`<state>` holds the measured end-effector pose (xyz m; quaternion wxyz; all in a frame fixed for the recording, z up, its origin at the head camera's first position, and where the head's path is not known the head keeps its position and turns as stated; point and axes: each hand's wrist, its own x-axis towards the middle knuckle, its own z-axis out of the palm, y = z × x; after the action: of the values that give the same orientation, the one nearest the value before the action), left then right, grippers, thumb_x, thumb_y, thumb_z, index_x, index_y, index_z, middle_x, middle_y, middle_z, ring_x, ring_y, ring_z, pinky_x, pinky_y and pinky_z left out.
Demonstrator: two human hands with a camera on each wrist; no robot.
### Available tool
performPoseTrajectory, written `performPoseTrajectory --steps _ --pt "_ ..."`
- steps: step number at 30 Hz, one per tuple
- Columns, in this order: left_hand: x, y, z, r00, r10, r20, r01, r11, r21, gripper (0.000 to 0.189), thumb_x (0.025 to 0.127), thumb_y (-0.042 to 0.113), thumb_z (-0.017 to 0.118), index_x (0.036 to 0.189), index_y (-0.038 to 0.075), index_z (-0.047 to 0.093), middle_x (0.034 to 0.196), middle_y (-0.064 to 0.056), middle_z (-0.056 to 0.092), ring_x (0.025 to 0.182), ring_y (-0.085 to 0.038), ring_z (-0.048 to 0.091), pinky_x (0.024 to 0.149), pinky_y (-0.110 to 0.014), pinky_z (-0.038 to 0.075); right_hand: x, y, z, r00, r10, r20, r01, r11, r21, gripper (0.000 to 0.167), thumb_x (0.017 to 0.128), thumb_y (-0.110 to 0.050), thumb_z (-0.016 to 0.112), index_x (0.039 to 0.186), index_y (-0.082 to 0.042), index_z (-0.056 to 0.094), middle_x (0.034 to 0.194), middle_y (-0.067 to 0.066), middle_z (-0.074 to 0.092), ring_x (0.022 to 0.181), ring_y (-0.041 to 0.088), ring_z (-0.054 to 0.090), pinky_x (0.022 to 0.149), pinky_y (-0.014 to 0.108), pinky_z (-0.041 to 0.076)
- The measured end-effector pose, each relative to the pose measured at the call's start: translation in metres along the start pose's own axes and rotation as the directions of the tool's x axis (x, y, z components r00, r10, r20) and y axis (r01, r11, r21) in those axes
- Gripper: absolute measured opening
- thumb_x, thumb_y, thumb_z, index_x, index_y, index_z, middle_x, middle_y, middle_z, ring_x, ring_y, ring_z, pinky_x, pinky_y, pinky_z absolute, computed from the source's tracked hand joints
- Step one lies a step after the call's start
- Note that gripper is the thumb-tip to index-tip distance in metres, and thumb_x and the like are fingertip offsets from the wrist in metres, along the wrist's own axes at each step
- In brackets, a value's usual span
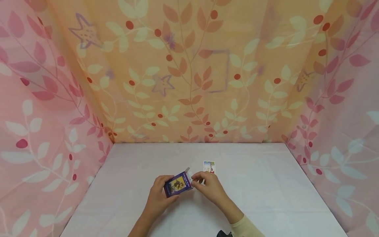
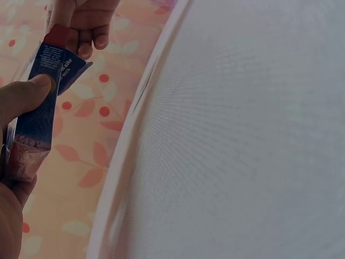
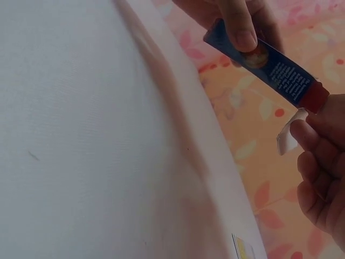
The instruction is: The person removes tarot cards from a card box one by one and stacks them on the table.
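Note:
My left hand [image 1: 159, 196] grips a dark blue card box [image 1: 178, 184] with a yellow picture on its front, tilted above the white table. In the left wrist view the thumb [image 2: 29, 97] presses on the narrow printed side of the box [image 2: 38, 116]. At the box's open end, a red flap [image 3: 314, 97] and a larger flap [image 2: 73, 73] stick out. My right hand [image 1: 211, 188] pinches at this end with thumb and forefinger, its other fingers curled. Beyond the right hand, a colourful picture card [image 1: 209, 166] lies on the table, its near end hidden by the hand.
A white cloth covers the table [image 1: 133, 164]. Leaf-patterned cloth walls rise at the back [image 1: 189, 108], the left [image 1: 44, 158] and the right [image 1: 334, 148]. A small black object [image 1: 224, 233] shows at the bottom edge beside the right sleeve [image 1: 247, 227].

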<state>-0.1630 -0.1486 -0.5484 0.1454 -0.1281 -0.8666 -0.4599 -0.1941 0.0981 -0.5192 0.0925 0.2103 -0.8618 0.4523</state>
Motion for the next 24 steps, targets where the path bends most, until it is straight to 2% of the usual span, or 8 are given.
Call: performPoseTrajectory --steps 4,9,14,18,24 --pt "0.001 -0.002 0.0 1.0 -0.021 0.007 0.021 1.0 -0.007 0.077 0.067 0.02 0.098 0.135 0.023 0.061 0.13 0.016 0.055 0.122 -0.006 0.054 0.106 -0.043 0.051 0.001 -0.001 -0.003 1.0 -0.009 -0.009 0.009 1.0 0.001 0.014 0.089 -0.019 0.08 0.102 -0.016 0.077 0.087 -0.012 0.072 0.078 0.002 0.061 0.067 0.023 0.05" --pt "0.002 -0.004 0.0 1.0 -0.015 0.003 0.015 1.0 0.003 0.078 0.068 0.021 0.098 0.136 0.027 0.06 0.13 0.016 0.055 0.122 -0.004 0.053 0.106 -0.043 0.051 0.002 -0.002 -0.005 0.999 0.032 0.001 -0.032 0.999 0.007 0.013 0.089 -0.018 0.079 0.103 -0.018 0.077 0.086 -0.013 0.071 0.077 0.001 0.06 0.068 0.022 0.05" --pt "0.002 -0.004 -0.001 1.0 -0.012 -0.003 0.012 1.0 0.012 0.078 0.068 0.023 0.098 0.135 0.031 0.059 0.129 0.016 0.055 0.12 -0.005 0.054 0.105 -0.041 0.052 0.002 -0.003 -0.008 0.998 0.062 -0.002 -0.062 0.997 0.034 0.013 0.091 -0.017 0.078 0.103 -0.018 0.076 0.084 -0.013 0.072 0.072 0.003 0.059 0.063 0.022 0.05" --pt "0.003 -0.003 -0.002 1.0 -0.002 -0.001 0.002 1.0 0.018 0.079 0.068 0.023 0.098 0.136 0.029 0.059 0.13 0.014 0.056 0.12 -0.006 0.055 0.104 -0.039 0.052 0.002 -0.003 -0.011 0.997 0.07 -0.009 -0.07 0.996 0.061 0.012 0.091 -0.017 0.078 0.103 -0.02 0.076 0.082 -0.013 0.071 0.069 0.004 0.057 0.059 0.021 0.049" --pt "0.003 -0.003 -0.002 1.0 -0.004 -0.003 0.004 1.0 0.017 0.079 0.066 0.021 0.098 0.136 0.024 0.06 0.13 0.013 0.056 0.12 -0.005 0.054 0.104 -0.038 0.052 0.002 -0.004 -0.017 0.994 0.107 -0.021 -0.105 0.991 0.078 0.014 0.092 -0.015 0.077 0.105 -0.021 0.075 0.081 -0.014 0.069 0.07 0.007 0.056 0.061 0.021 0.049"
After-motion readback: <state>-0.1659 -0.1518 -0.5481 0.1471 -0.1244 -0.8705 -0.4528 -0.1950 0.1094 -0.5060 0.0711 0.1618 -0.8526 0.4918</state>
